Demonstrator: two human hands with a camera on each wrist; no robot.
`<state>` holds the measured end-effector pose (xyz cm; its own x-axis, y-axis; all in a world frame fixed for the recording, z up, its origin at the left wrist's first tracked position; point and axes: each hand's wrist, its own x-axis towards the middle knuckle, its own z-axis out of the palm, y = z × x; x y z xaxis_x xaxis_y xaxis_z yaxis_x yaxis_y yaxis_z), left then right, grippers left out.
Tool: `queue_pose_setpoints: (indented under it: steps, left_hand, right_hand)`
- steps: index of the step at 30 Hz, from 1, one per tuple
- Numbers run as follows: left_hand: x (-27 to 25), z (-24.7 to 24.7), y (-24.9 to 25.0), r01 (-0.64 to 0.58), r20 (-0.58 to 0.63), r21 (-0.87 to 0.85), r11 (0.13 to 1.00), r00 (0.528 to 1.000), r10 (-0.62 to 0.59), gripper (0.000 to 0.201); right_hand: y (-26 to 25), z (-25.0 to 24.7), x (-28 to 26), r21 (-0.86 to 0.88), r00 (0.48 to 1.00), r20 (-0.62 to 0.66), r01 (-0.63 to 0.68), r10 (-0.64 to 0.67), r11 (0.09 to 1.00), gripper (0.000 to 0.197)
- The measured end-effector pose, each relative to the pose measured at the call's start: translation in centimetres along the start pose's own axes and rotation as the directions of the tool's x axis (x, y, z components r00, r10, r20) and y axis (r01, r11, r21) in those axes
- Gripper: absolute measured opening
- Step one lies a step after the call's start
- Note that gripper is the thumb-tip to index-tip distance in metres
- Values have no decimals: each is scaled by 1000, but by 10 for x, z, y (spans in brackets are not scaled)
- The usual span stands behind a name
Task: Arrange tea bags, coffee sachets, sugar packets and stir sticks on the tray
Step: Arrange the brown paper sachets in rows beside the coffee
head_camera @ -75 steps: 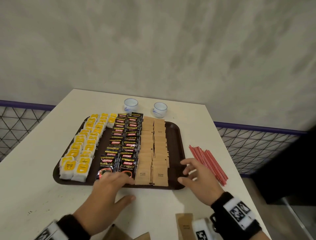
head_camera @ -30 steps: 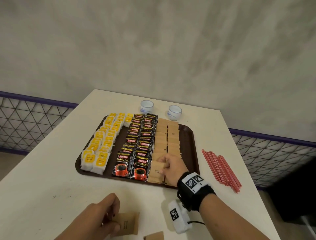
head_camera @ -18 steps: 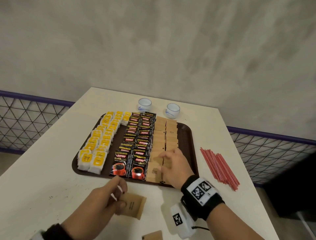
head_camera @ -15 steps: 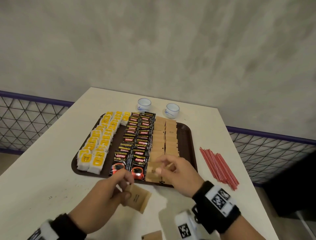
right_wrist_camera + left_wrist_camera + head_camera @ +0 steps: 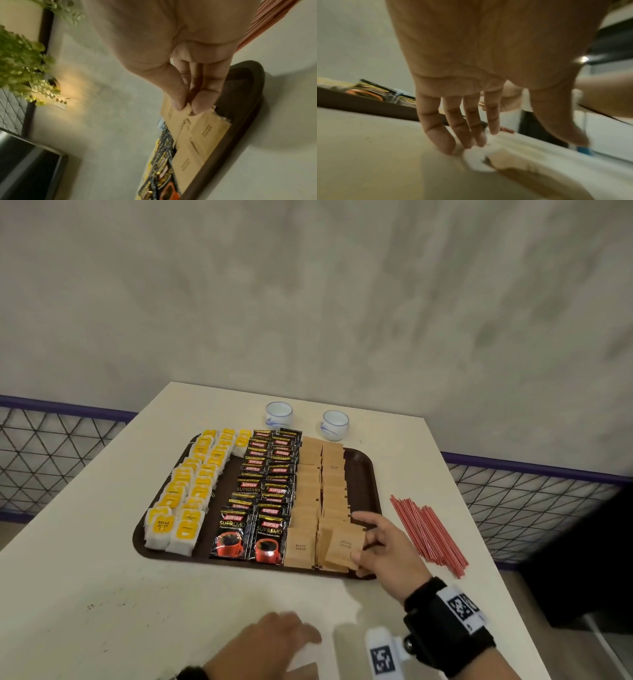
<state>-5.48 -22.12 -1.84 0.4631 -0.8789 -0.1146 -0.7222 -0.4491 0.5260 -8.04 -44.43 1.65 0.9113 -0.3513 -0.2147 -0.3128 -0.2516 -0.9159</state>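
Head view: a brown sugar packet is pinched at its edge between thumb and fingers of the right hand, over the near right end of the sugar rows on the brown tray. The left hand is held flat over the white table, fingers straight, nothing gripped. Red stir sticks lie on the table right of the tray.

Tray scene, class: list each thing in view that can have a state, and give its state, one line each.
Tray: loaded, three kinds in rows.
Stir sticks: off tray, on table.
Sugar packet: pinched by right hand.
Left hand: fingers straight, on table.
Cups: upright behind tray.
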Motion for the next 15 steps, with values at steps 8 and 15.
queue_pose_setpoints:
  steps: [8,15]
  left_hand:
    - [0,21,15,-26,421,258,966,903,-88,39]
    - [18,17,5,-182,276,150,972,952,136,39]
  right_hand:
    - [19,13,34,-275,998,-5,-55,56,960,44]
    - [19,22,34,-407,997,-80,-54,24,912,40]
